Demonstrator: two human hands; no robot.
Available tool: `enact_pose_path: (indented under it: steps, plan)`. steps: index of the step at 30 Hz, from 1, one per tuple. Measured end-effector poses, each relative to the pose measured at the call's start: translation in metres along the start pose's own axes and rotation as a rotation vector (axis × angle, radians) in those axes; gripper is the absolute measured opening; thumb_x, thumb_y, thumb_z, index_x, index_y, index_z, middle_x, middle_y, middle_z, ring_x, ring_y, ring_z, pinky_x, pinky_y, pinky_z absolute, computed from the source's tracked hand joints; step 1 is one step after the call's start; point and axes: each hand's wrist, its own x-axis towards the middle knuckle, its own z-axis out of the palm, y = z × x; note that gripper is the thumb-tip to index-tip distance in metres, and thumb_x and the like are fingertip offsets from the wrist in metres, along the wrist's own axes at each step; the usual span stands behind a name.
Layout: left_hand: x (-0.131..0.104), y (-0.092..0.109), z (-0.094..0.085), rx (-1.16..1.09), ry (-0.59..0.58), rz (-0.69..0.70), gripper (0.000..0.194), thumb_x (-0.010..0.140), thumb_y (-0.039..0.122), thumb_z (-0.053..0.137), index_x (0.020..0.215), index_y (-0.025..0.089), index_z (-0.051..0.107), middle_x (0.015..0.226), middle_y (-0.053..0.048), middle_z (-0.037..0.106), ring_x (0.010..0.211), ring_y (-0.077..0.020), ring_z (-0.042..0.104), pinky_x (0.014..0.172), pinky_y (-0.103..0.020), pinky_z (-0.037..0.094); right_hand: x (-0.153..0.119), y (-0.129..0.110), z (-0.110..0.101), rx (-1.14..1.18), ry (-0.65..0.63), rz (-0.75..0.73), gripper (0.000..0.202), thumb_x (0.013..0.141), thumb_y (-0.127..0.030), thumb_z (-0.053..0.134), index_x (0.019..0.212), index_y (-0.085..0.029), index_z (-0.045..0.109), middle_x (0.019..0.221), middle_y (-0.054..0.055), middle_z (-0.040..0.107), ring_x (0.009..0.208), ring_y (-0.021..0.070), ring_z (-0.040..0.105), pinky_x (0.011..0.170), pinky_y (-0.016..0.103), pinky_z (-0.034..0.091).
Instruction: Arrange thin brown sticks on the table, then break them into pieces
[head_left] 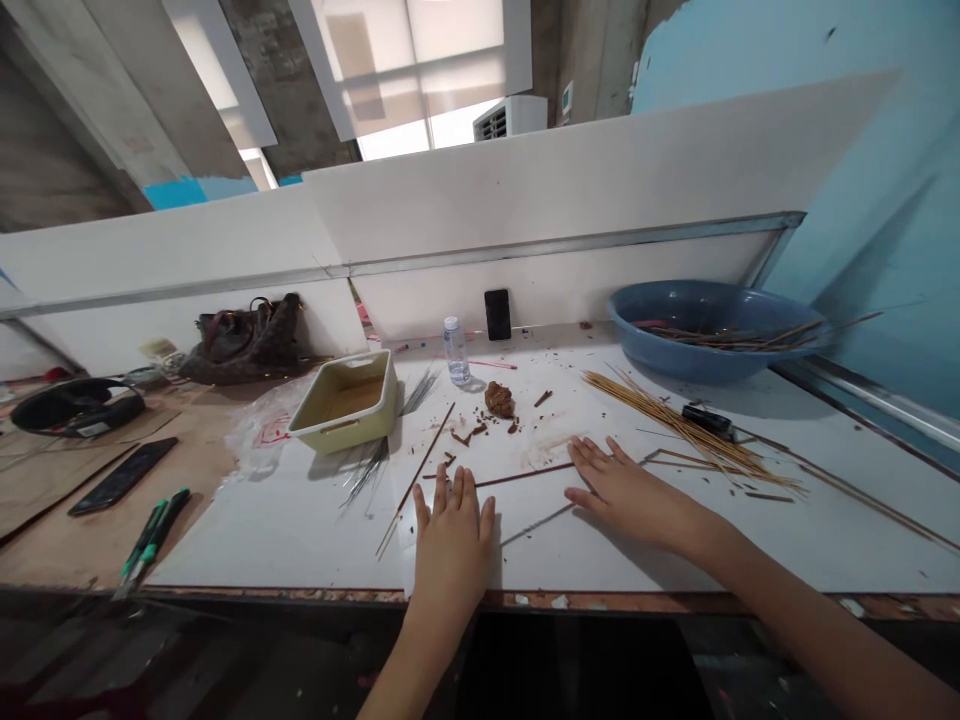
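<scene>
A thin, dark brown stick (525,474) lies crosswise on the white sheet, its ends passing under the fingers of both hands. My left hand (452,530) rests palm down with fingers stretched over the stick's left part. Flat at its other end is my right hand (626,492), thumb apart from the fingers. A grey thin rod (536,522) lies slanted between the hands, partly hidden by the right one. Just beyond sits a brown clay-like lump (499,400) with crumbs and short brown pieces around it. Another thin brown stick (426,465) lies left of my left hand.
On the right are a bundle of thin yellowish sticks (660,415), a black-handled tool (709,421) and a blue basin (697,355) holding sticks. A bottle (456,352), an upright phone (497,314) and a green tray (360,428) stand behind. Green-black pliers (154,535) lie left.
</scene>
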Motion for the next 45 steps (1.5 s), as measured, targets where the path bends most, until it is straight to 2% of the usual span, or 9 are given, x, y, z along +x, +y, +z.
enact_pose_path:
  steps: [6, 14, 22, 28, 30, 37, 40, 43, 45]
  plan:
    - [-0.040, -0.016, 0.023, 0.023, 0.043, 0.104, 0.058, 0.115, 0.038, 0.036, 0.169, 0.018, 0.041, 0.172, -0.009, 0.043, 0.166, -0.0370, 0.027, 0.131, -0.073, 0.023, -0.045, -0.007, 0.042, -0.046, 0.182, 0.012, 0.084, 0.110, -0.067, 0.036, 0.171, -0.009, 0.033, 0.174, 0.020, 0.034, 0.162, 0.0362, 0.034, 0.132, 0.056, 0.036]
    - [0.007, 0.001, -0.001, 0.009, 0.025, -0.007, 0.053, 0.114, 0.035, 0.039, 0.160, 0.015, 0.056, 0.166, -0.014, 0.052, 0.165, -0.0368, 0.030, 0.133, -0.071, 0.016, 0.009, -0.005, 0.007, -0.019, 0.060, 0.068, 0.084, 0.112, -0.063, 0.032, 0.169, -0.001, 0.033, 0.174, 0.025, 0.031, 0.164, 0.0337, 0.028, 0.135, 0.055, 0.024]
    - [-0.036, -0.019, 0.014, 0.032, -0.001, 0.059, 0.057, 0.115, 0.041, 0.035, 0.167, 0.021, 0.047, 0.170, -0.010, 0.047, 0.167, -0.0374, 0.025, 0.131, -0.077, 0.015, -0.045, -0.010, 0.048, -0.022, 0.200, 0.018, 0.088, 0.109, -0.070, 0.034, 0.172, -0.009, 0.029, 0.176, 0.021, 0.030, 0.163, 0.0366, 0.033, 0.132, 0.056, 0.035]
    - [0.003, -0.006, 0.000, -0.018, 0.021, -0.007, 0.056, 0.115, 0.039, 0.035, 0.163, 0.014, 0.051, 0.169, -0.013, 0.048, 0.167, -0.0374, 0.025, 0.132, -0.077, 0.008, 0.004, -0.002, 0.014, -0.022, 0.073, 0.045, 0.088, 0.110, -0.069, 0.025, 0.169, -0.005, 0.036, 0.173, 0.024, 0.035, 0.164, 0.0344, 0.030, 0.135, 0.055, 0.027]
    - [0.005, -0.004, -0.002, -0.020, 0.006, -0.010, 0.057, 0.115, 0.039, 0.034, 0.163, 0.013, 0.051, 0.170, -0.013, 0.047, 0.167, -0.0373, 0.024, 0.132, -0.076, 0.007, 0.007, -0.002, 0.011, -0.025, 0.068, 0.057, 0.089, 0.111, -0.068, 0.024, 0.169, -0.003, 0.034, 0.174, 0.025, 0.032, 0.164, 0.0338, 0.028, 0.135, 0.054, 0.026]
    - [-0.037, -0.017, 0.007, 0.011, -0.067, 0.044, 0.061, 0.114, 0.043, 0.034, 0.169, 0.017, 0.041, 0.173, -0.011, 0.040, 0.168, -0.0391, 0.018, 0.130, -0.078, 0.012, -0.046, -0.009, 0.045, 0.000, 0.151, 0.029, 0.094, 0.108, -0.074, 0.028, 0.171, -0.005, 0.029, 0.178, 0.021, 0.024, 0.165, 0.0356, 0.025, 0.134, 0.053, 0.030]
    - [-0.020, -0.013, 0.001, 0.010, -0.070, 0.018, 0.060, 0.114, 0.042, 0.033, 0.167, 0.015, 0.045, 0.173, -0.012, 0.041, 0.168, -0.0392, 0.018, 0.131, -0.078, 0.010, -0.027, -0.003, 0.035, 0.024, 0.106, 0.022, 0.094, 0.108, -0.074, 0.025, 0.171, -0.005, 0.032, 0.175, 0.025, 0.030, 0.164, 0.0369, 0.028, 0.134, 0.055, 0.028]
    - [0.006, -0.006, -0.007, -0.008, -0.059, -0.016, 0.060, 0.114, 0.042, 0.034, 0.165, 0.013, 0.048, 0.172, -0.014, 0.043, 0.168, -0.0402, 0.020, 0.131, -0.077, 0.006, 0.006, 0.003, 0.018, 0.046, 0.076, 0.061, 0.094, 0.108, -0.074, 0.028, 0.172, -0.005, 0.030, 0.176, 0.025, 0.031, 0.166, 0.0374, 0.022, 0.136, 0.055, 0.023]
    - [0.011, -0.003, -0.010, -0.013, -0.050, -0.023, 0.060, 0.114, 0.043, 0.034, 0.165, 0.013, 0.048, 0.172, -0.014, 0.044, 0.167, -0.0414, 0.021, 0.131, -0.077, 0.005, 0.014, 0.003, 0.014, 0.041, 0.072, 0.069, 0.093, 0.108, -0.072, 0.028, 0.172, -0.004, 0.028, 0.176, 0.025, 0.030, 0.166, 0.0372, 0.021, 0.136, 0.055, 0.022]
